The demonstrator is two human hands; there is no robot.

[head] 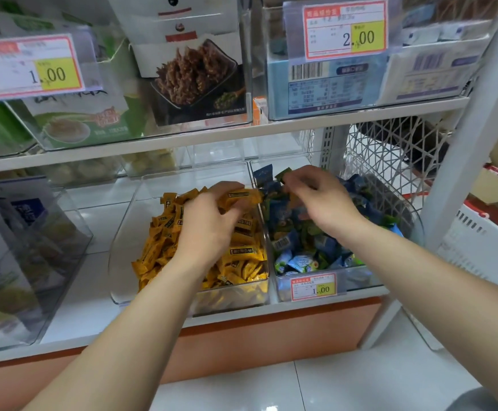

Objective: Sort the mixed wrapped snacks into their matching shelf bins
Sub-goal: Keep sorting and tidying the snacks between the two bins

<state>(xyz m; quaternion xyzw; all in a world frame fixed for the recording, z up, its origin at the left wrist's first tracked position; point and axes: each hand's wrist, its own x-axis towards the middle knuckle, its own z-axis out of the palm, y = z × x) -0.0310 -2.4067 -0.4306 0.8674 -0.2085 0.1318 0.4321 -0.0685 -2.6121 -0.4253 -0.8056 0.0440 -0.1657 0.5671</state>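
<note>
Two clear bins stand side by side on the lower shelf. The left bin [123, 298] holds a heap of yellow wrapped snacks [159, 250]. The right bin [360, 280] is filled with blue and green wrapped snacks [301, 262]. My left hand [212, 221] hovers over the yellow heap, its fingers curled round a yellow snack [240, 195] near the wall between the bins. My right hand [316, 194] is over the back of the right bin and pinches a green snack [283, 175].
A 1.00 price tag [313, 287] hangs on the right bin's front. Another clear bin [70, 256] with blue-white packs stands at the left. The upper shelf [212, 134] carries boxed goods. A white wire basket [390, 149] and a plastic crate [479, 247] sit to the right.
</note>
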